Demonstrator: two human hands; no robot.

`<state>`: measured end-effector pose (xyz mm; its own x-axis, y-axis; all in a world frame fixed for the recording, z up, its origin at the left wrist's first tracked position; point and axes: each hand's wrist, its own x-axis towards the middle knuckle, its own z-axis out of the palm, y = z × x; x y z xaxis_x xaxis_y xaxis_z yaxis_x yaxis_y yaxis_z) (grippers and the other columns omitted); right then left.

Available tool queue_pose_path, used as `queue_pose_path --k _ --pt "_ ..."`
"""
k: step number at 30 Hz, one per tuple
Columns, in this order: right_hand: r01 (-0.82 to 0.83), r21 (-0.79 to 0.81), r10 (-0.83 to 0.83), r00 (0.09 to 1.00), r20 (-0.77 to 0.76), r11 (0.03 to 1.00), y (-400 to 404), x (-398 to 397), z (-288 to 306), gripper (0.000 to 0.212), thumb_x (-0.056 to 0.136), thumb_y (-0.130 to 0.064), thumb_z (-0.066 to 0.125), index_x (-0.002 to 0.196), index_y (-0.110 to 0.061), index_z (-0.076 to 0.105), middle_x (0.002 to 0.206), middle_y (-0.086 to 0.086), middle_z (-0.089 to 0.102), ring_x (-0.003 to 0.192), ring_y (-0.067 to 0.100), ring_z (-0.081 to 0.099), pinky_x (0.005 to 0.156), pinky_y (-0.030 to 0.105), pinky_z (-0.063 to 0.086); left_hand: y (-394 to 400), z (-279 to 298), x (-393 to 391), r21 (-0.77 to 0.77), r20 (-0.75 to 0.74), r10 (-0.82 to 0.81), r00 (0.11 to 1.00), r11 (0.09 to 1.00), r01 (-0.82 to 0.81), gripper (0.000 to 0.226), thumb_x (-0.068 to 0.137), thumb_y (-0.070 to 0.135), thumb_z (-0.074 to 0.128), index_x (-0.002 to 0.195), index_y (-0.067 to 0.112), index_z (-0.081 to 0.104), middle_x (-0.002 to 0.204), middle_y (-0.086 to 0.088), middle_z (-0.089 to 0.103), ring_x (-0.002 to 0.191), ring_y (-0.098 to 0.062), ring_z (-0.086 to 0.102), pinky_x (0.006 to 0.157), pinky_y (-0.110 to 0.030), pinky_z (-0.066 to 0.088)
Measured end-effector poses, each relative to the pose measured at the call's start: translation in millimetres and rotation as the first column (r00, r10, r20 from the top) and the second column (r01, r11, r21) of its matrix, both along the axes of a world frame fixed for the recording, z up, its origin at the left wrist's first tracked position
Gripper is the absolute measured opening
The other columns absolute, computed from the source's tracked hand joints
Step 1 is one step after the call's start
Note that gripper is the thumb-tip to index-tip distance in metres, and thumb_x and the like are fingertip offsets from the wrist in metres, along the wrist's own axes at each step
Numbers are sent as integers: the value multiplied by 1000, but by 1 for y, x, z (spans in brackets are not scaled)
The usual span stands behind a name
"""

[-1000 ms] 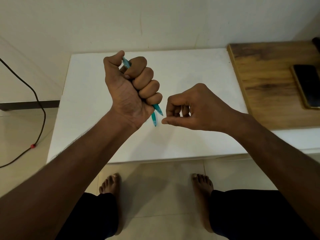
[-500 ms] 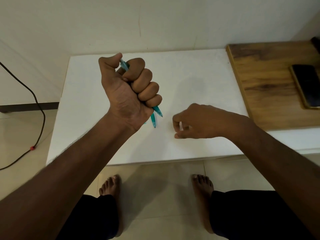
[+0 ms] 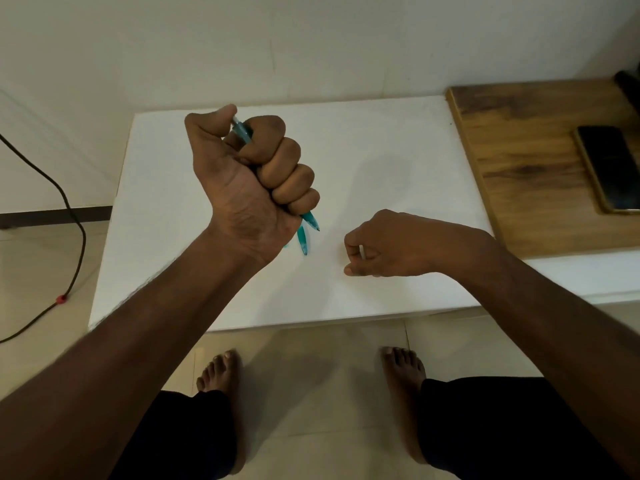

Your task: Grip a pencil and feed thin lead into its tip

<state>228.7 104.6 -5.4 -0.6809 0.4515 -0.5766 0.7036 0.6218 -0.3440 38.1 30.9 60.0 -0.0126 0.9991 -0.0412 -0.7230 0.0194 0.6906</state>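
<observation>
My left hand point(image 3: 249, 181) is raised above the white tabletop point(image 3: 381, 150) in a tight fist and grips a bunch of teal pens point(image 3: 303, 239). Their tips stick out below the little finger and one end shows by the thumb. My right hand point(image 3: 391, 244) rests low on the tabletop to the right of the pens, its fingers curled in and the thumb pressed to the index finger. A small pale spot shows between its fingers; I cannot tell whether it is an object.
A wooden board point(image 3: 526, 161) lies on the right of the tabletop with a dark phone point(image 3: 609, 168) on it. A black cable point(image 3: 72, 216) with a red clip runs over the tiled floor at the left. My bare feet point(image 3: 221, 372) stand before the table's front edge.
My right hand has dropped from mid-air down and to the right onto the tabletop, curling its fingers tighter. My left hand keeps its grip on the pens and has barely moved.
</observation>
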Motion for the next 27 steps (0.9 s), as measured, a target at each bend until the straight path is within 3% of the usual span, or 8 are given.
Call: queue_pose_path --k 16,27 --pt "2 1 -2 1000 9 1000 -2 0 1 29 101 -53 63 98 -25 66 84 -13 61 81 12 64 83 41 59 -1 1 3 -9 -15 -6 1000 1000 6 39 86 49 26 59 23 15 52 6 6 47 -13 -1 50 -22 2" --pt "-11 23 11 1000 -2 1000 -2 1 -1 29 102 -53 63 96 -24 66 82 -12 60 75 8 59 73 32 51 0 0 1 -30 -14 22 1000 999 -22 38 86 48 27 59 24 15 52 6 6 48 -14 0 49 -23 3"
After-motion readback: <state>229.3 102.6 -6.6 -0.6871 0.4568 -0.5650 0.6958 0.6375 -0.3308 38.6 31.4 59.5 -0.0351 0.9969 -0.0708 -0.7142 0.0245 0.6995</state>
